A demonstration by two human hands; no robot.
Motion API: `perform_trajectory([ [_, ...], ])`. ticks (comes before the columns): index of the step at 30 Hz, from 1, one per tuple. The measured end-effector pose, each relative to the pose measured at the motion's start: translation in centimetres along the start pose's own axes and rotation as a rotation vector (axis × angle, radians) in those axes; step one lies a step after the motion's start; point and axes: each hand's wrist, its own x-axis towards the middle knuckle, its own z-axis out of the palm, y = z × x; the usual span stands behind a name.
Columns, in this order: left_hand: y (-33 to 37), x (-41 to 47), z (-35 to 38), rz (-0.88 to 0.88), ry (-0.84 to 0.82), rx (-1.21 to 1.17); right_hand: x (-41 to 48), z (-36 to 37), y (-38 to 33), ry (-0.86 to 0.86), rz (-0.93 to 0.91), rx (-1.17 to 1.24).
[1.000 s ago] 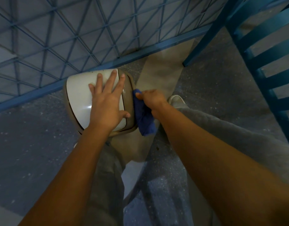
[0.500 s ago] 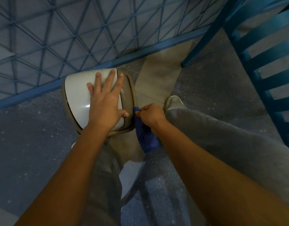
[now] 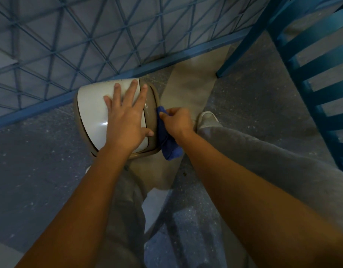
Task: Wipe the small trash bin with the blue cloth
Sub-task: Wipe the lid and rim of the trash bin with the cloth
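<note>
- Both hands are at the bin: the left hand [image 3: 126, 120] lies flat and spread on the pale lid, fingers fanned toward the fence, holding nothing and seemingly pressing down to steady it.
- Right hand [image 3: 176, 121] is closed around the blue cloth [image 3: 167, 144], pinching its upper end against the bin's right rim, with the rest of the cloth hanging loose below the wrist.
- Small trash bin [image 3: 89, 113] stands on the floor [image 3: 31, 161] just in front of the person's legs, close to the blue wire fence [image 3: 89, 35]; its oval top runs long from the near side toward the fence.
- Relation that matters: the cloth touches the tan outer band on the right side, so the right hand is the working one and is already on the surface, while the left covers the centre of the lid.
- Judged from this, the next stroke runs along that right edge, near to far or back, following the long curve of the rim.
- A blue chair [image 3: 312, 55] stands well apart to the right.
</note>
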Motion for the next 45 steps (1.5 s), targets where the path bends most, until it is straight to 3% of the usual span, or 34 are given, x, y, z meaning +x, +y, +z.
perform_trajectory([
  [11, 0.0, -0.1, -0.1, 0.011, 0.004, -0.001, -7.9, 2.0, 4.7, 0.118, -0.041, 0.027],
  [20, -0.1, 0.0, -0.1, 0.014, -0.005, -0.002, -3.7, 0.9, 1.7, 0.164, -0.168, -0.058],
  [31, -0.2, -0.1, -0.2, 0.038, -0.020, 0.015, -6.7, 2.5, 4.3, 0.207, -0.115, -0.098],
  [39, -0.3, 0.1, -0.1, 0.047, -0.033, 0.050, -0.9, 1.4, -0.1, 0.220, -0.141, -0.206],
  [45, -0.3, 0.1, 0.0, 0.030, -0.031, 0.031, 3.4, 0.6, -3.7, 0.134, -0.203, -0.319],
])
